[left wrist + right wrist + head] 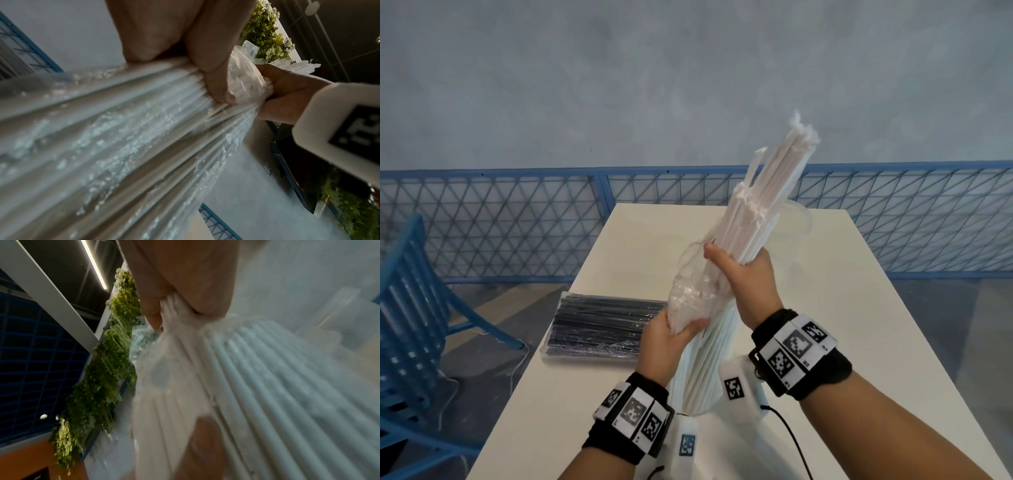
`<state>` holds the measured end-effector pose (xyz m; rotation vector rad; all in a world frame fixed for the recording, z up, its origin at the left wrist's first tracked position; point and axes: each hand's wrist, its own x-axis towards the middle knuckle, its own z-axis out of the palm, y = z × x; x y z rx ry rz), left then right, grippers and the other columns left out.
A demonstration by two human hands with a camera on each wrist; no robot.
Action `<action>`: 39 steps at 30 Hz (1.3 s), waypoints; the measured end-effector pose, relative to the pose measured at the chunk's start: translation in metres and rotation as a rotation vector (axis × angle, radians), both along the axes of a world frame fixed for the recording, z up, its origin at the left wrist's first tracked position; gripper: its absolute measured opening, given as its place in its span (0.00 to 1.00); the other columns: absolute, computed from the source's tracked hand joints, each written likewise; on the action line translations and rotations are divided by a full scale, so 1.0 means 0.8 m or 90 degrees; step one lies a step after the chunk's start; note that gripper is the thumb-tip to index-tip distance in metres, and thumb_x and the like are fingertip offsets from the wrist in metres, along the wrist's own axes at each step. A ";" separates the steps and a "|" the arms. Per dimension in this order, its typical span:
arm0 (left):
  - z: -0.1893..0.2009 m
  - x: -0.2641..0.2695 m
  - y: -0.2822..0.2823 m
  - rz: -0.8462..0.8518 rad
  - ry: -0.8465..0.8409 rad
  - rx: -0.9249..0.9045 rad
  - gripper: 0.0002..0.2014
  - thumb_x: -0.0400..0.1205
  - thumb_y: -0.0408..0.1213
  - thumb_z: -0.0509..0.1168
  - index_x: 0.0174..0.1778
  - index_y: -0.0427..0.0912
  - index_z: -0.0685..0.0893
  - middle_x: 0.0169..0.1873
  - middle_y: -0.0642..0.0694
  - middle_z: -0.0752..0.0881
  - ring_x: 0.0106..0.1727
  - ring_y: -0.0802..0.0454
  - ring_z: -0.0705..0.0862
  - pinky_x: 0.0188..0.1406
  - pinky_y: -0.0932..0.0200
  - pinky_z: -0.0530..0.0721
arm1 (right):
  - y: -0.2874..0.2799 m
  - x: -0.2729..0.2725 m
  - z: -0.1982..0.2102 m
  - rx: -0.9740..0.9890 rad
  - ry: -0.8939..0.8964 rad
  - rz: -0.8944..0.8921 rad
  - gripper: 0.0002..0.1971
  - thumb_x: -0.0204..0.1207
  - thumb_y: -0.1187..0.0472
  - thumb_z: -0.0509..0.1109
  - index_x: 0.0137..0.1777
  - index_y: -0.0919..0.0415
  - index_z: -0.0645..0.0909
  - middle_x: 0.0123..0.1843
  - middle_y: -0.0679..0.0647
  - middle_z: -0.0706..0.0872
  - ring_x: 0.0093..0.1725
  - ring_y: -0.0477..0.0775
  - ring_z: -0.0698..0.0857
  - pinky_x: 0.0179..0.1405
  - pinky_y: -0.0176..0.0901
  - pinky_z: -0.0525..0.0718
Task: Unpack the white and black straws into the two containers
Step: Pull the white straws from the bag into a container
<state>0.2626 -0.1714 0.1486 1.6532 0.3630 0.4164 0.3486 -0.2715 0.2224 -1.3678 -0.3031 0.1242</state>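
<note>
Above the white table [859, 308] I hold a thick bundle of white straws [774, 192], tilted with its top end away from me and to the right. My right hand [746, 281] grips the bare straws [267, 378] around the middle. My left hand [671, 335] grips the clear plastic bag [688, 287], crumpled lower on the bundle; its thumb [216, 81] presses the straws [123, 129] just below the right hand [292, 97]. A sealed pack of black straws [602, 325] lies flat on the table's left side. A clear container [796, 219] shows partly behind the bundle.
A blue slatted chair [407, 308] stands left of the table, and a thin cable trails on the floor beside it. A blue mesh fence [517, 222] runs behind the table's far edge. The bundle hides the table's middle.
</note>
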 end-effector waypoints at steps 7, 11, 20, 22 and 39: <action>0.003 0.001 -0.001 0.018 -0.003 0.001 0.10 0.72 0.37 0.74 0.41 0.55 0.80 0.38 0.57 0.86 0.39 0.65 0.84 0.32 0.78 0.79 | -0.001 0.014 0.015 0.080 0.025 0.008 0.14 0.70 0.65 0.76 0.54 0.70 0.81 0.40 0.53 0.86 0.41 0.44 0.87 0.42 0.36 0.85; 0.001 0.002 -0.001 0.027 -0.011 0.010 0.09 0.71 0.38 0.74 0.40 0.55 0.81 0.37 0.57 0.87 0.34 0.72 0.84 0.32 0.77 0.79 | 0.003 0.011 0.006 0.019 0.049 0.051 0.11 0.68 0.69 0.76 0.50 0.66 0.82 0.40 0.53 0.86 0.42 0.48 0.86 0.43 0.40 0.84; -0.002 0.007 0.010 0.057 0.003 0.000 0.08 0.72 0.39 0.74 0.37 0.52 0.81 0.37 0.51 0.87 0.40 0.54 0.84 0.42 0.62 0.82 | -0.010 0.045 0.043 0.249 0.091 -0.106 0.05 0.72 0.69 0.72 0.38 0.63 0.78 0.33 0.54 0.82 0.32 0.47 0.83 0.34 0.38 0.83; -0.002 0.010 0.012 0.056 0.006 -0.007 0.07 0.72 0.38 0.74 0.39 0.51 0.82 0.38 0.51 0.87 0.42 0.54 0.85 0.44 0.59 0.82 | -0.014 0.053 0.044 0.290 0.118 -0.128 0.06 0.73 0.69 0.71 0.37 0.63 0.78 0.30 0.53 0.82 0.30 0.47 0.83 0.34 0.39 0.84; -0.009 0.017 0.051 0.125 0.018 -0.079 0.08 0.77 0.36 0.70 0.50 0.45 0.82 0.45 0.48 0.87 0.52 0.47 0.85 0.57 0.51 0.81 | -0.045 0.104 0.037 0.307 0.198 -0.266 0.17 0.74 0.66 0.71 0.61 0.69 0.74 0.35 0.56 0.83 0.28 0.47 0.84 0.27 0.36 0.84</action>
